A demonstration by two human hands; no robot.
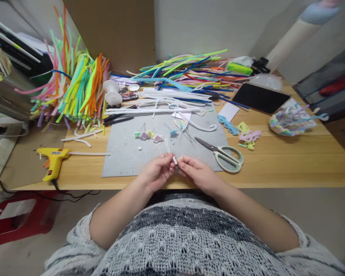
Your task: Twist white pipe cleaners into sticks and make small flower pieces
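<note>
A short white pipe cleaner (174,160) is pinched between my two hands over the front of the grey cutting mat (120,161). Thumb and fingers of my left hand (158,170) close on it from the left. My right hand (197,171) grips its other side with the fingertips. A thin pale end points up from the fingers. Just beyond my hands lie small pipe-cleaner flowers (145,135) in green, purple, yellow and pink, and a blue one (173,132) with wire stems. Scissors (222,153) with pale green handles rest to the right of my right hand.
A yellow glue gun (52,161) lies at the left, its cord hanging over the table edge. White pipe cleaners (161,110) cross the mat's back; coloured bundles (83,84) stand behind. At the right are a phone (261,97), a woven pastel basket (290,122) and bent pipe-cleaner pieces (249,136).
</note>
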